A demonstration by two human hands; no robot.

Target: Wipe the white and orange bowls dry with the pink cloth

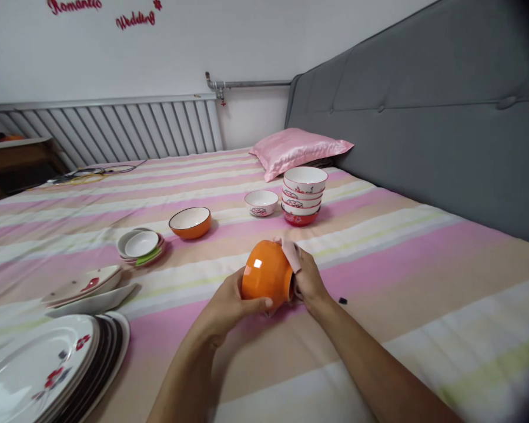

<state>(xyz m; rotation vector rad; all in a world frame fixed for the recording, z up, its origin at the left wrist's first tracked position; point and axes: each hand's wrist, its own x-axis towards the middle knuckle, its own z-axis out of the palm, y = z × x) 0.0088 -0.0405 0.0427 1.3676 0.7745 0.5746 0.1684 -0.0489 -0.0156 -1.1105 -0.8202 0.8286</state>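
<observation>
An orange bowl (265, 271) is tipped on its side, its glossy outside toward me and its foot turned to the right. My left hand (229, 304) grips it from the left, with the thumb along the near side. My right hand (309, 276) is closed on a pale pink cloth (291, 255) pressed against the bowl by its foot. Part of the cloth and most right fingers are hidden behind the bowl. Beyond the hands stand a stack of patterned bowls (305, 197), a single white patterned bowl (261, 202) and another orange bowl (190, 223), upright.
Plates (39, 358) are piled at the lower left, with oblong dishes (86, 288) and small nested bowls (141, 244) behind them. A pink pillow (300, 150) lies by the grey headboard (423, 111). A small black object (342, 301) rests on the striped bedsheet (405, 270).
</observation>
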